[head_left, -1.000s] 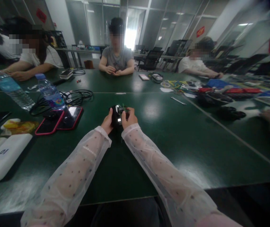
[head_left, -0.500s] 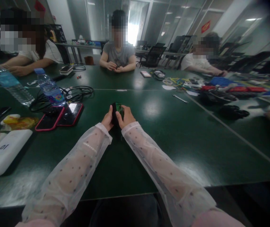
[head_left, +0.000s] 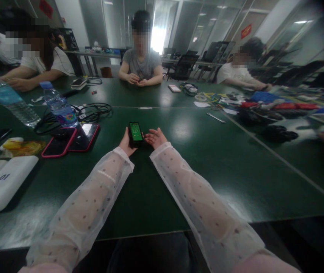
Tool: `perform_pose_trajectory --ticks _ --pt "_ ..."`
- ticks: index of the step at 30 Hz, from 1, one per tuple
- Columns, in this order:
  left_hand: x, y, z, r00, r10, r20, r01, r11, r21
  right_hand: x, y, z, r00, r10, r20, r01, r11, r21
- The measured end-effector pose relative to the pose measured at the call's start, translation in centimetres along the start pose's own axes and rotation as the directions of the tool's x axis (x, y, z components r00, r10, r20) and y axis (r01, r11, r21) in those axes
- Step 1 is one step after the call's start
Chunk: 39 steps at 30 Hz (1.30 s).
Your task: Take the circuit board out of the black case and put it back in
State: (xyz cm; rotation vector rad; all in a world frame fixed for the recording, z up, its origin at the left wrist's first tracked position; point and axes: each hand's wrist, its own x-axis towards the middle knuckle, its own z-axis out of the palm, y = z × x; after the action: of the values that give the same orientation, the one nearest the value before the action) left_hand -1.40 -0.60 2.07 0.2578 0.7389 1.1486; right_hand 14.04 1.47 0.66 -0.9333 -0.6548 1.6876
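Observation:
A small black phone-like device [head_left: 135, 132] is upright and slightly tilted above the middle of the green table. Its face is green with small pale marks; whether this is a lit screen or a circuit board I cannot make out. My left hand [head_left: 126, 144] is closed around its left side and lower end. Just right of it, my right hand [head_left: 156, 138] is open, its fingers half-spread and pointing at the device's edge. Whether a fingertip touches the device is hard to tell. Sheer dotted white sleeves cover both forearms.
Left on the table [head_left: 150, 189] are two red-edged phones [head_left: 85, 137], a water bottle [head_left: 58, 104], a larger bottle [head_left: 11, 98], black cables [head_left: 96, 110] and a white power bank [head_left: 11, 184]. A wrench [head_left: 215, 118] lies right, near piled cables. Several people sit around.
My right hand has let go of the device and moved slightly right, its fingers opening. The device has turned in my left hand, so its green face now shows fully.

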Motion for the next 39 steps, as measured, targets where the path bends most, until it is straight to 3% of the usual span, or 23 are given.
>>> perform_pose_trajectory --ticks 7,17,22,39 --pt "-0.1 0.0 -0.2 1.0 0.0 0.011 0.0 1.0 -0.008 -0.9 -1.0 -1.1 0.993 0.122 0.001 -0.119 0.964 0.24" --pt "-0.8 0.0 0.2 0.997 0.061 0.045 -0.063 0.997 0.048 -0.4 -0.6 -1.0 0.993 0.114 0.015 -0.114 0.966 0.231" --pt "-1.0 -0.2 0.2 0.995 0.038 0.095 -0.044 0.997 0.058 -0.5 -0.6 -1.0 0.993 0.117 0.02 -0.118 0.964 0.238" --pt "-0.8 -0.3 0.4 0.994 0.061 0.093 -0.069 0.994 0.081 -0.2 -0.5 -1.4 0.992 0.113 0.059 -0.124 0.963 0.238"
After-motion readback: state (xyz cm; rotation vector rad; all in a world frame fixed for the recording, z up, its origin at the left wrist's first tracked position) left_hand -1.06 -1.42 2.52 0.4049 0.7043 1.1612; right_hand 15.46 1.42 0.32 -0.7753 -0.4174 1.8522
